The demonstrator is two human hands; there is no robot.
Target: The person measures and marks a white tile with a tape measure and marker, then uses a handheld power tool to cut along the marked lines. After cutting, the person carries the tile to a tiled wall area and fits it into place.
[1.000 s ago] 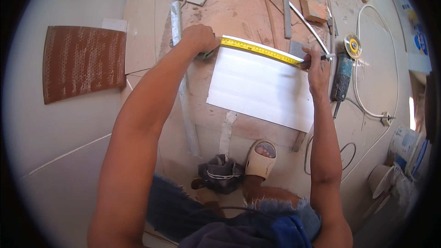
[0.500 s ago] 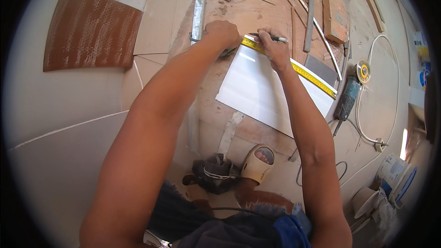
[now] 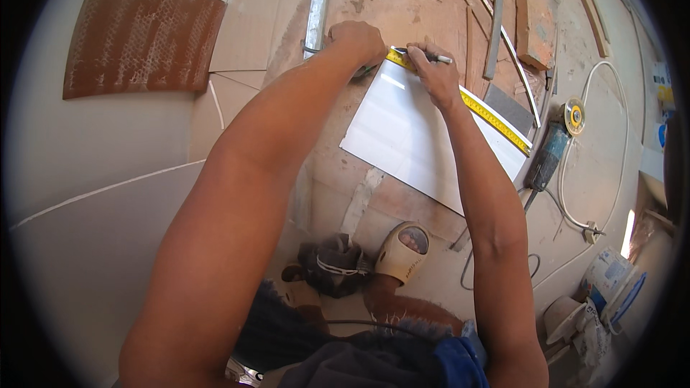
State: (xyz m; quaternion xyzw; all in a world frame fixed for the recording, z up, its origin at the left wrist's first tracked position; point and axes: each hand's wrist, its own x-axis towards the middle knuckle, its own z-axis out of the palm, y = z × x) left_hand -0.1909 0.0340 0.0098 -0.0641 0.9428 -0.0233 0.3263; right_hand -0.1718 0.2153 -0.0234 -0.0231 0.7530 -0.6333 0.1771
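Tape measure [image 3: 496, 121] along tile's [image 3: 424, 140] far edge, grinder [image 3: 550, 151] right of both.

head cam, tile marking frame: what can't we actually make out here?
- Pen tip: hidden under the right hand, so any mark on the white tile is not visible.
- Tape measure case end: covered by the left hand; scale too small to read.
- Angle grinder disc: partly visible, edge too small to judge.
- Bucket at lower right: bent and cropped by the fisheye rim.
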